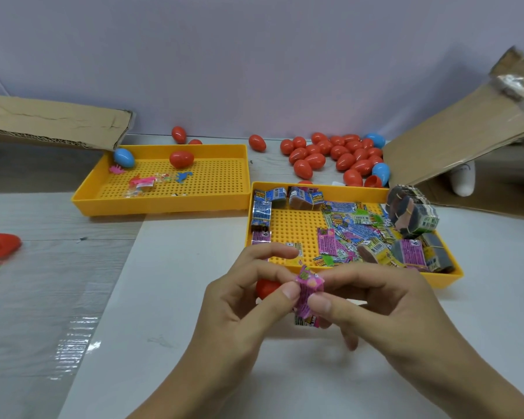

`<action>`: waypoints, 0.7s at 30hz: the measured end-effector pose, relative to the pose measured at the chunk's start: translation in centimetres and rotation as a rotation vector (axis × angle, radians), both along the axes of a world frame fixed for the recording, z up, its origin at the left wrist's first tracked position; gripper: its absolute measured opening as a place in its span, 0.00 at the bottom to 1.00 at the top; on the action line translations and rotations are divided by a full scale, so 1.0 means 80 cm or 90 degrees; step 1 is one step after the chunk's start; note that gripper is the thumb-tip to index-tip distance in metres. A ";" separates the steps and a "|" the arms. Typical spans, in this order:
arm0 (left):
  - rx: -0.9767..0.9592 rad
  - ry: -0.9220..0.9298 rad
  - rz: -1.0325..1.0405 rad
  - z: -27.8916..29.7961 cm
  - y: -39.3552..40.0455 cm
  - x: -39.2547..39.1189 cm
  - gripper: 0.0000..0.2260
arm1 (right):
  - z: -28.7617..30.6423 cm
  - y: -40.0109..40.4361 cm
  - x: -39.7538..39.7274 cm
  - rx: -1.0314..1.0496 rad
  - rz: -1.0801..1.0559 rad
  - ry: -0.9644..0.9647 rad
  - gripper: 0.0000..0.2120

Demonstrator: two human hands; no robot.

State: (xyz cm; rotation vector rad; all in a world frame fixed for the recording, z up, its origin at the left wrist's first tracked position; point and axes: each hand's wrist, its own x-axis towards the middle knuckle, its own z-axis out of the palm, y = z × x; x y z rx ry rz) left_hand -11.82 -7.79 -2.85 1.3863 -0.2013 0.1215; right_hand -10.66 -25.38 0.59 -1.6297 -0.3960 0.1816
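Observation:
A small pink printed paper leaflet (307,293), folded, is held in front of me just above the table. My left hand (242,309) pinches its left side between thumb and fingers. My right hand (384,306) pinches its right side the same way. A red plastic egg piece (266,288) lies on the table behind my left fingers, partly hidden. Just beyond my hands stands a yellow perforated tray (297,228) with several folded and bundled leaflets (357,231) in it.
A second yellow tray (164,204) at back left holds a blue egg (123,157), a red egg (181,159) and small toys. Several red and blue eggs (336,154) lie by the wall. Cardboard boxes stand left (55,122) and right (454,152). A red egg half (2,241) lies far left.

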 end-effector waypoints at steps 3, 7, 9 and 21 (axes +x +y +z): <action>-0.081 0.058 -0.046 0.000 0.001 0.001 0.06 | -0.002 -0.001 0.002 0.014 -0.003 -0.003 0.09; -0.129 0.084 -0.100 0.002 0.003 0.000 0.06 | -0.002 -0.002 0.002 0.005 -0.024 -0.010 0.03; -0.068 0.058 -0.089 0.000 0.003 -0.002 0.05 | -0.005 -0.002 0.003 -0.013 -0.056 -0.023 0.04; 0.086 -0.069 -0.020 -0.002 -0.005 -0.011 0.06 | -0.014 0.005 -0.002 -0.069 -0.171 -0.187 0.12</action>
